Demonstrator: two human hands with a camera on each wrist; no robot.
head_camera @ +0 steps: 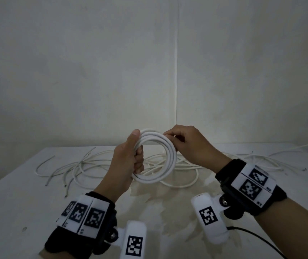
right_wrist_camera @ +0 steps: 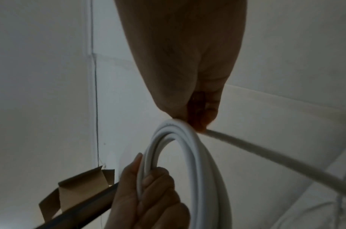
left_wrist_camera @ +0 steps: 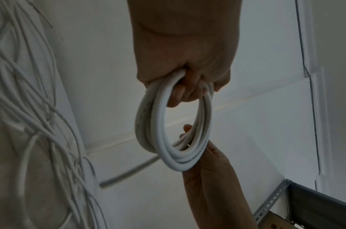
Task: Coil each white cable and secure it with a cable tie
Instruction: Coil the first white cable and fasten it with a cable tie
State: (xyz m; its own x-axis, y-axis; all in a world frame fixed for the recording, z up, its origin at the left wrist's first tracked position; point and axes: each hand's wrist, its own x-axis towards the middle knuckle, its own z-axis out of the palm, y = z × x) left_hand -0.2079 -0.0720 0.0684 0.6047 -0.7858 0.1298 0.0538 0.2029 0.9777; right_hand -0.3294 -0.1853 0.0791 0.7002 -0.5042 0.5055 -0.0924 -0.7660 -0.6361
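A white cable wound into a coil (head_camera: 168, 156) of several loops is held upright above the table. My left hand (head_camera: 130, 156) grips the coil's left side, thumb on top and fingers curled through the ring (left_wrist_camera: 148, 117). My right hand (head_camera: 185, 143) pinches the coil's upper right edge (right_wrist_camera: 180, 131). In the right wrist view, a loose stretch of the same cable (right_wrist_camera: 276, 161) runs off to the right from that pinch. No cable tie shows in any view.
Several loose white cables (head_camera: 86, 165) sprawl over the white table (head_camera: 18, 202) behind and beside my hands, also seen as a tangle (left_wrist_camera: 40, 124). A black cord (head_camera: 261, 240) trails at the lower right. A cardboard box (right_wrist_camera: 76, 187) and a metal shelf frame (left_wrist_camera: 276, 201) stand off the table.
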